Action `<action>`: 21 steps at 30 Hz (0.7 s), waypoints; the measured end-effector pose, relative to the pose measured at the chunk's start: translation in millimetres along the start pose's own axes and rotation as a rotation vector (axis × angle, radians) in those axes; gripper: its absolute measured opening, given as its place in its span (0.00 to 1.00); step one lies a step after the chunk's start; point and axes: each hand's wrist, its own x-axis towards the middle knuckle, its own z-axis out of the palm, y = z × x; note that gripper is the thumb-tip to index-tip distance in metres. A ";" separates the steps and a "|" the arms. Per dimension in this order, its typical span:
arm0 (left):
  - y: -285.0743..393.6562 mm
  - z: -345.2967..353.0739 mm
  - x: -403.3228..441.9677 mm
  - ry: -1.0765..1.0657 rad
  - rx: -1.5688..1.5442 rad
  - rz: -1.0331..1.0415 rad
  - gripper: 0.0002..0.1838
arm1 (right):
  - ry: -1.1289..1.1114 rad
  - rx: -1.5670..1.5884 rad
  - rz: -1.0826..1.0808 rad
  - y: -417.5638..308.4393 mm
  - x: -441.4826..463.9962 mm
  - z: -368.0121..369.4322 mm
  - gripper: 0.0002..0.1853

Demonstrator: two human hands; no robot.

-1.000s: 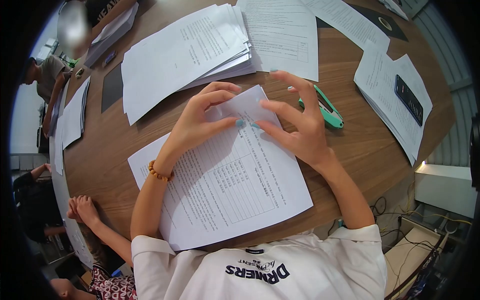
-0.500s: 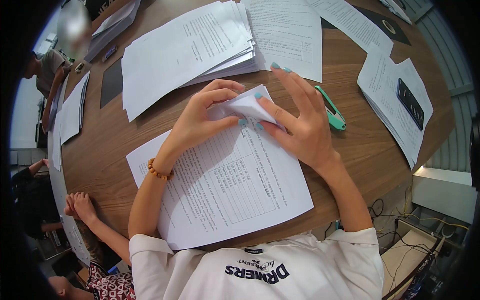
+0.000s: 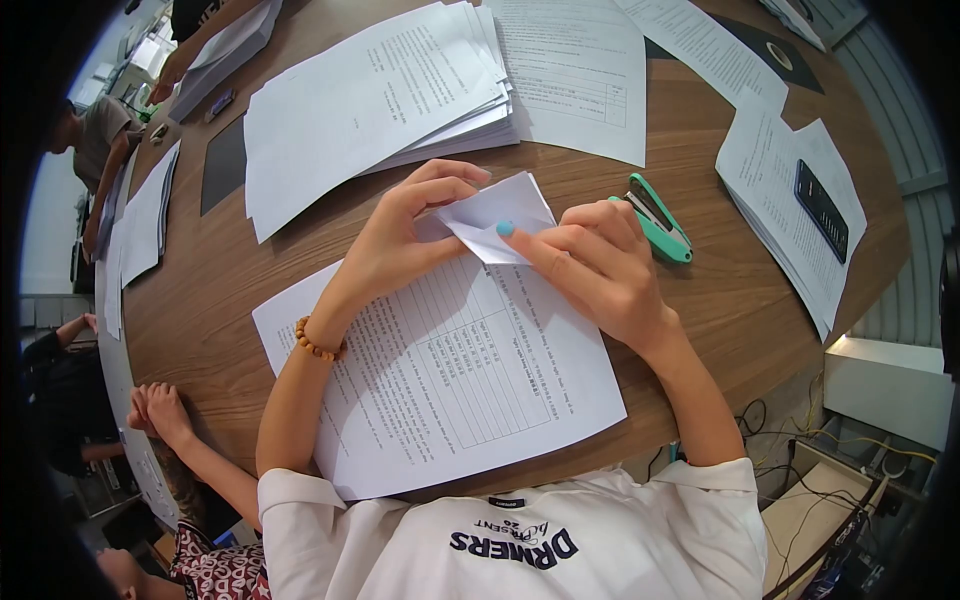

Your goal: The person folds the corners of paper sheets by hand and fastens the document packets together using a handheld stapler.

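Printed sheets lie slantwise on the table before me, their far corner folded up and over so that its blank underside shows. My left hand, a beaded bracelet at its wrist, is closed around the left side of that fold, its thumb partly hidden under the paper. Against the fold's right side, my right hand presses a stretched index finger; its other fingers are curled in and its thumb is out of sight. A green stapler rests on the wood just beyond the right hand, apart from it.
A thick paper stack is at the far left, beside a printed sheet. On the right, a phone lies on more papers. Other people sit along the left side, one with clasped hands. Cables hang at lower right.
My right hand's raised fingers have curled in, and its index finger has shifted slightly left and down along the fold. The folded flap lies flatter. My left hand has barely moved.
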 end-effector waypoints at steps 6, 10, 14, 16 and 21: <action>-1.2 -0.3 0.2 -0.004 -0.005 0.002 0.15 | 0.085 0.083 0.017 -2.0 0.4 1.7 0.25; -1.4 -0.4 0.1 -0.011 -0.008 -0.012 0.15 | 0.070 0.070 0.037 -0.9 0.3 -0.3 0.18; -1.3 -0.6 0.1 -0.009 -0.020 -0.002 0.14 | 0.035 0.242 0.058 0.1 -1.0 -3.9 0.25; -0.9 -0.2 0.4 -0.010 -0.018 -0.004 0.14 | 0.027 0.289 0.132 1.8 2.4 -5.7 0.25; -1.1 0.1 -0.1 -0.009 -0.003 0.002 0.13 | 0.046 0.311 0.350 2.0 7.2 2.7 0.24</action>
